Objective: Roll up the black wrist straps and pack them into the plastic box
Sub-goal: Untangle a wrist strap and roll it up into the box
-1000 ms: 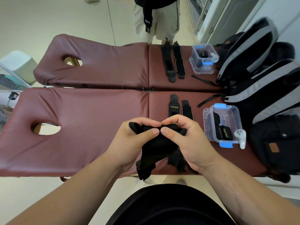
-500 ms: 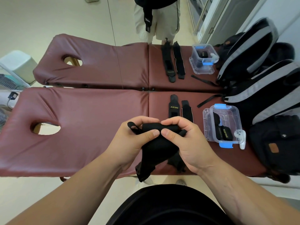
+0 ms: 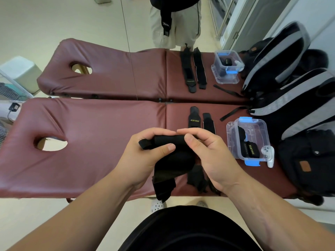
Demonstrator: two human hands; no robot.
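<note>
Maroon padded massage bed point(image 3: 90, 133): clear plastic box point(image 3: 261, 134) at right; two flat black wrist straps point(image 3: 194, 118) just left of it; grey-black backpack point(image 3: 293, 98) behind the box.

1. "XUEYING", in yellow capitals, stands on the flat wrist strap point(image 3: 194, 118) lying toward the far edge of the near massage table point(image 3: 108, 124).
2. "XUEYING", yellow again, stands on the rolled wrist strap point(image 3: 251, 150) inside the plastic box point(image 3: 233, 142) near that table's right end (the paler label beside it is unreadable).
3. A white "X" begins the print on the hanging strap point(image 3: 165, 22) in front of the standing person point(image 3: 186, 24); the remaining letters are too small to read.

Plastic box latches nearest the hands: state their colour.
Light blue latches on the clear plastic box, head view.
</note>
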